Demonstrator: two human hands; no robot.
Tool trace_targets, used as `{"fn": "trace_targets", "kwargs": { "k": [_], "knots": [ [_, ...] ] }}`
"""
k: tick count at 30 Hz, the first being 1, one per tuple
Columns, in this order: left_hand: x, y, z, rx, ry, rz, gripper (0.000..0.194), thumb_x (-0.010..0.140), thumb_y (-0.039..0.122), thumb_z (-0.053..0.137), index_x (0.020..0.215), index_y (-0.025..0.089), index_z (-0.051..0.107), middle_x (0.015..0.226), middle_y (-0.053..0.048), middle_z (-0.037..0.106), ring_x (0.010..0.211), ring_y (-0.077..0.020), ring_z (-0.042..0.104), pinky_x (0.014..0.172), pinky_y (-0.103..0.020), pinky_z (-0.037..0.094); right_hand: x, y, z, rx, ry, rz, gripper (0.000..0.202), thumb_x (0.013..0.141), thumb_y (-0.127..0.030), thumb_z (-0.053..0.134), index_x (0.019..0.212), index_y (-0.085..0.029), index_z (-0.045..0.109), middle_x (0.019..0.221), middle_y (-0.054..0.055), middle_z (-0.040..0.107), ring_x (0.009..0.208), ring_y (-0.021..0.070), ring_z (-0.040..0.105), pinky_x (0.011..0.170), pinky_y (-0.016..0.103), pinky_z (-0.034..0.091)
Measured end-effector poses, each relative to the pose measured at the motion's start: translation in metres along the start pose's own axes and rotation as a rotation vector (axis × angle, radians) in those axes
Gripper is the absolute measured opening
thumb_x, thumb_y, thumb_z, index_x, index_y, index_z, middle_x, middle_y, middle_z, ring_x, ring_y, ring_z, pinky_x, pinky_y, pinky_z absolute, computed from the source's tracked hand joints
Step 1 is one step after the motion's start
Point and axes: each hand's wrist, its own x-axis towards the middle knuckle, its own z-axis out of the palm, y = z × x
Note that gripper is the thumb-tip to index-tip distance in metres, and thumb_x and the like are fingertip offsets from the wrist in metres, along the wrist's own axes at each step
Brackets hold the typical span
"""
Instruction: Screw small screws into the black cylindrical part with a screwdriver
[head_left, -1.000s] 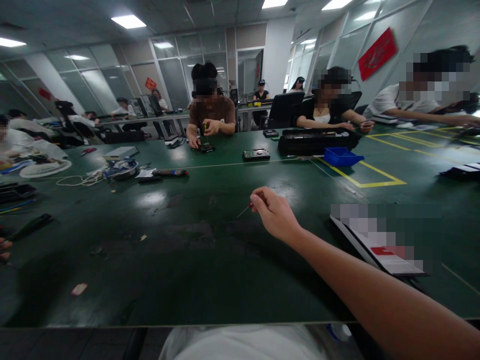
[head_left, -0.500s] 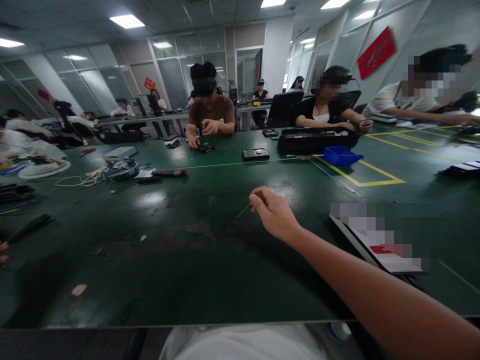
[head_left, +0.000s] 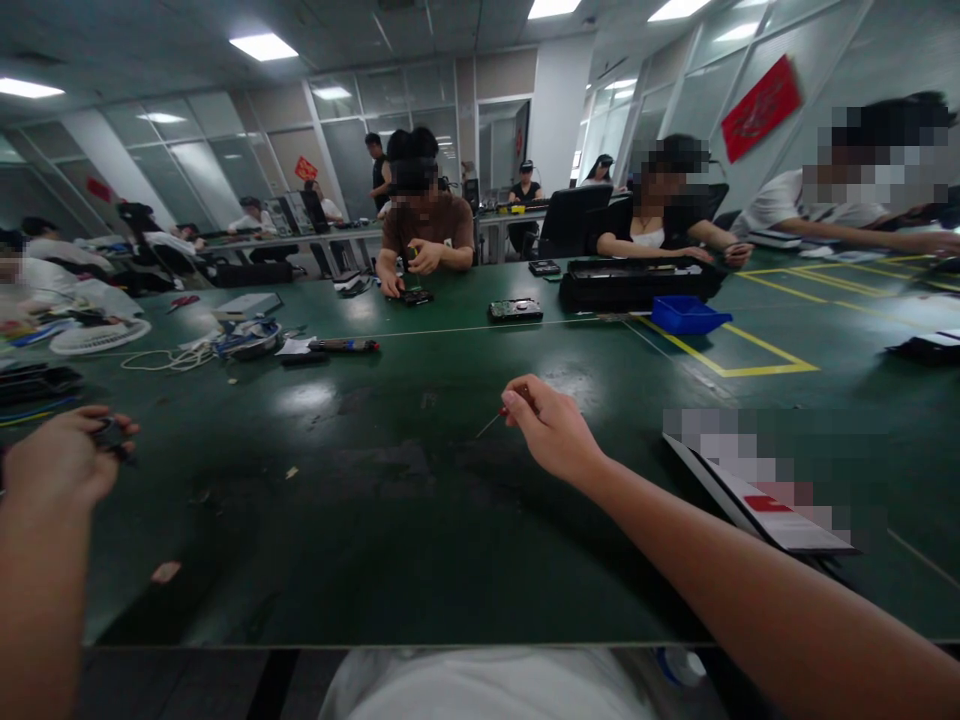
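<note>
My right hand is closed around a small screwdriver above the middle of the table. A bit of red handle shows at the fingertips, and the thin metal shaft slants down to the left. At the left edge of view, my left hand is raised over the table, fingers curled round a dark object. Most of that object is hidden by the hand, and its kind cannot be made out. Both hands are well apart.
A green table stretches before me. To the right lies a blurred-out flat object; beyond are a blue bin, a hard drive and a long black case. Cables lie left. Several people sit opposite.
My left hand has come into view from the left edge, lifting the dark object off to that side. My right hand holds still with the screwdriver. The view has shifted slightly.
</note>
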Motion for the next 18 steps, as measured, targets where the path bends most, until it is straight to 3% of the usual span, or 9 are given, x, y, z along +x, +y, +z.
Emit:
{"fn": "trace_targets", "kwargs": {
  "k": [1,3,8,9,12,15,18],
  "knots": [
    [0.001,-0.001,0.010,-0.056,0.027,-0.020,0.017,0.081,-0.002,0.037,0.074,0.013,0.040,0.055,0.006,0.046,0.057,-0.0085,0.046,0.061,-0.020,0.035,0.000,0.000,0.000,-0.001,0.003,-0.002,0.019,0.099,-0.034,0.045,0.094,-0.021,0.059,0.074,0.001,0.068,0.070,0.0177,0.066,0.066,0.030,0.044],
    [-0.006,0.002,0.033,-0.176,-0.031,-0.012,0.017,0.074,-0.003,0.040,0.075,0.013,0.044,0.060,0.004,0.051,0.061,-0.0103,0.051,0.061,-0.023,0.036,0.000,0.000,0.000,-0.005,0.014,-0.009,0.019,0.099,-0.034,0.045,0.093,-0.022,0.059,0.073,0.001,0.068,0.069,0.0176,0.065,0.066,0.030,0.044],
    [-0.053,0.022,0.106,-0.315,-0.346,0.012,0.022,0.061,0.000,0.047,0.078,0.014,0.049,0.066,0.001,0.051,0.064,-0.0134,0.049,0.059,-0.025,0.032,0.000,0.003,0.000,0.004,0.039,-0.014,0.019,0.098,-0.035,0.046,0.093,-0.022,0.058,0.073,0.001,0.069,0.070,0.0181,0.066,0.065,0.030,0.045],
    [-0.065,0.025,0.122,-0.334,-0.446,0.034,0.021,0.062,0.002,0.048,0.079,0.014,0.050,0.068,0.000,0.052,0.066,-0.0142,0.050,0.059,-0.026,0.033,0.000,0.004,0.000,0.008,0.048,-0.013,0.019,0.098,-0.036,0.046,0.093,-0.022,0.058,0.074,0.001,0.069,0.070,0.0182,0.067,0.065,0.030,0.045],
    [-0.104,0.025,0.166,-0.319,-0.583,0.046,0.017,0.067,0.009,0.047,0.082,0.015,0.054,0.071,-0.002,0.054,0.068,-0.0167,0.053,0.062,-0.028,0.038,0.001,0.005,-0.001,0.019,0.104,0.004,0.020,0.098,-0.037,0.046,0.093,-0.022,0.058,0.073,0.002,0.069,0.069,0.0184,0.066,0.065,0.030,0.044],
    [-0.147,0.013,0.200,-0.080,-0.812,0.235,0.038,0.062,0.004,0.055,0.098,0.017,0.054,0.084,-0.002,0.060,0.079,-0.0180,0.057,0.073,-0.030,0.043,0.001,0.006,-0.003,0.023,0.159,0.027,0.024,0.098,-0.041,0.047,0.092,-0.022,0.060,0.068,0.001,0.066,0.065,0.0176,0.064,0.062,0.030,0.043],
    [-0.185,-0.006,0.218,0.206,-0.872,0.506,0.048,0.065,-0.003,0.053,0.107,0.018,0.054,0.102,-0.006,0.063,0.096,-0.0210,0.059,0.088,-0.035,0.045,0.000,0.006,-0.005,-0.006,0.184,0.040,0.030,0.095,-0.046,0.052,0.082,-0.021,0.062,0.063,0.000,0.063,0.058,0.0158,0.058,0.058,0.029,0.040]
  ]
}}
